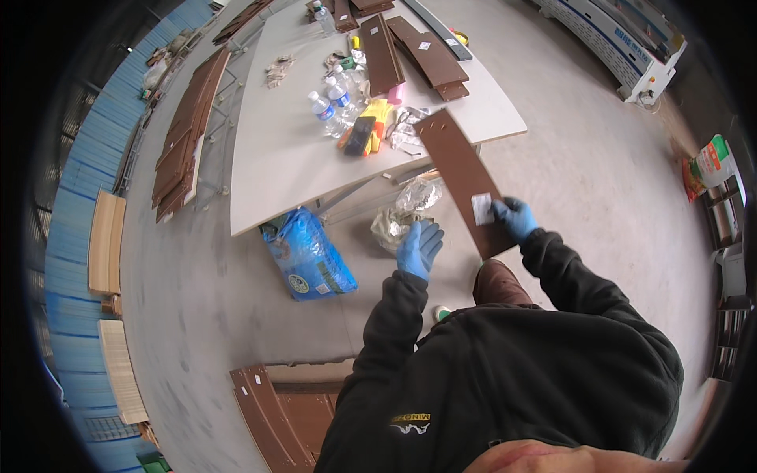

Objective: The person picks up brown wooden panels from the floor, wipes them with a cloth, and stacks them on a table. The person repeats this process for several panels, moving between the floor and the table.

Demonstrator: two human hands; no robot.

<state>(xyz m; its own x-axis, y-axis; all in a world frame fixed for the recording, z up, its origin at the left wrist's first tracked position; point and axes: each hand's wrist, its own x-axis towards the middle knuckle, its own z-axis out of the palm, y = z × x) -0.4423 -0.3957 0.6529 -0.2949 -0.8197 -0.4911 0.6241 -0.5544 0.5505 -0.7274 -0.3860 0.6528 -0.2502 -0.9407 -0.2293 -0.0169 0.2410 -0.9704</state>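
A long brown board (460, 169) with a white label near its lower end is held in my right hand (515, 220). The blue-gloved fingers grip its right edge beside the label, and the board's far end overlaps the table's front edge. My left hand (420, 249), also in a blue glove, is apart from the board with its fingers stretched out and nothing in it. Just beyond it, a clear crumpled plastic bag (392, 229) lies low near the table. More brown boards (426, 51) with labels lie on the white table (268, 158).
Water bottles (323, 110), a dark phone (360, 135) and yellow-orange gloves (378, 114) sit on the table. A blue sack (311, 256) stands on the floor by it. Brown panels (189, 134) are stacked at left, others (272, 418) below. A white machine (615, 43) is at far right.
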